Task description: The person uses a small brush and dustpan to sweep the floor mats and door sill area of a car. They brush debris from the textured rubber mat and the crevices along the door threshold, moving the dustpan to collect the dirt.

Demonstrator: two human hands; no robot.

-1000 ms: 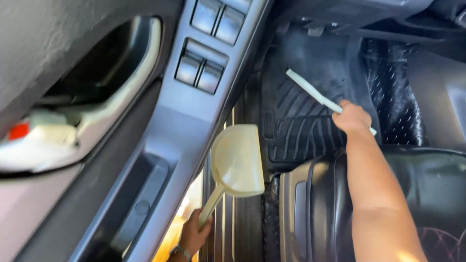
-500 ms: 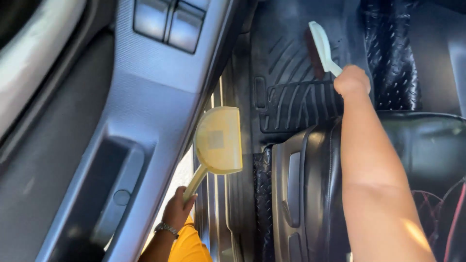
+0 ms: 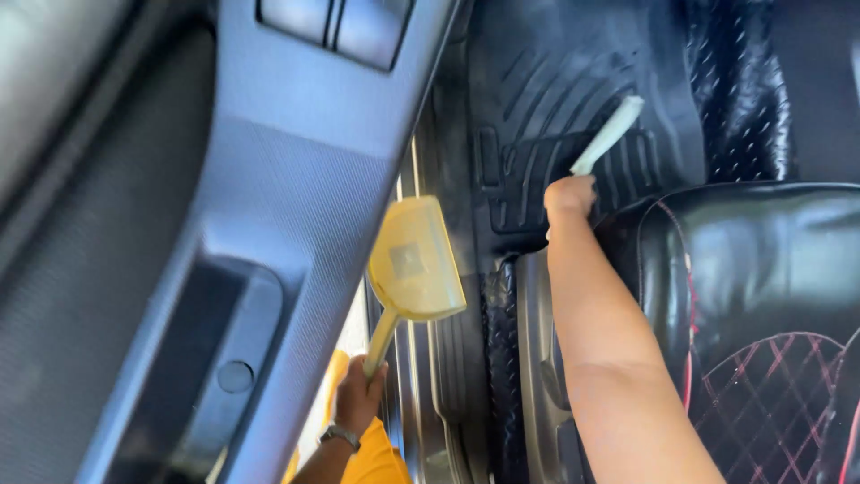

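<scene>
Two hands are seen at work beside an open car door (image 3: 296,179). A pale brush (image 3: 609,134) is gripped in the closed right hand (image 3: 570,195), its far end laid on the black ribbed floor mat (image 3: 555,81) just ahead of the fist. A yellow dustpan (image 3: 414,262) is clasped by its handle in the closed left hand (image 3: 358,396), its pan raised above the door sill (image 3: 421,394). A black quilted seat (image 3: 761,287) lies right of the forearm.

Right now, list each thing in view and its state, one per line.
Left hand: grip closed on yellow plastic dustpan's handle.
Yellow plastic dustpan: raised over the door sill.
Right hand: grip closed on pale brush.
Pale brush: tip against black ribbed rubber floor mat.
Grey car door: open.
</scene>
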